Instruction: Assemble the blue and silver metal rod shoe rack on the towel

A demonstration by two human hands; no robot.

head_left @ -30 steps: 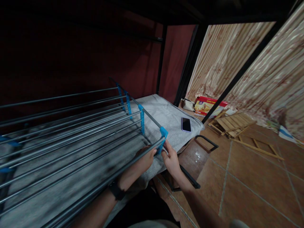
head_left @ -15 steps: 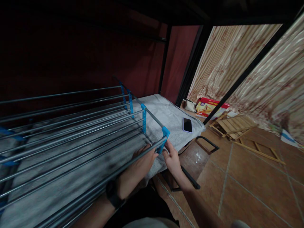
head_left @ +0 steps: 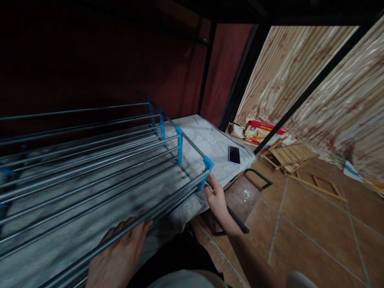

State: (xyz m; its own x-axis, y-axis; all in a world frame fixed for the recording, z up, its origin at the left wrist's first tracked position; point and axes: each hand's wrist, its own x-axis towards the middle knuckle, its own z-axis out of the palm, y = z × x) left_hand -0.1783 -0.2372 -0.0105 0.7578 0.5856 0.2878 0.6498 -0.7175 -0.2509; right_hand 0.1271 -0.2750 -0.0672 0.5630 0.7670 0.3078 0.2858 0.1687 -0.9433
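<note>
A drying rack with several grey metal bars point(head_left: 90, 182) and blue plastic brackets point(head_left: 179, 148) lies across a light grey towel-like cover point(head_left: 207, 132). My right hand point(head_left: 216, 196) is closed around the blue corner piece point(head_left: 207, 164) at the rack's near right end, fingers partly hidden behind it. Under the rack's front bars, nearer to me, is my left hand point(head_left: 118, 256). Its fingers are stretched out, and a front bar point(head_left: 126, 230) crosses over them; whether they touch that bar I cannot tell.
On the cover's right side lies a phone point(head_left: 234, 155). Below its edge stands a black-framed chair point(head_left: 243, 196). Farther right, a red box point(head_left: 262, 132) and folded wooden furniture point(head_left: 294, 156) rest on the tiled floor point(head_left: 312, 224). Black frame posts point(head_left: 207, 72) rise around the bed-like surface.
My left hand has moved left and toward me along the front bars, away from the corner piece. My right hand stays at the corner. The view has shifted slightly.
</note>
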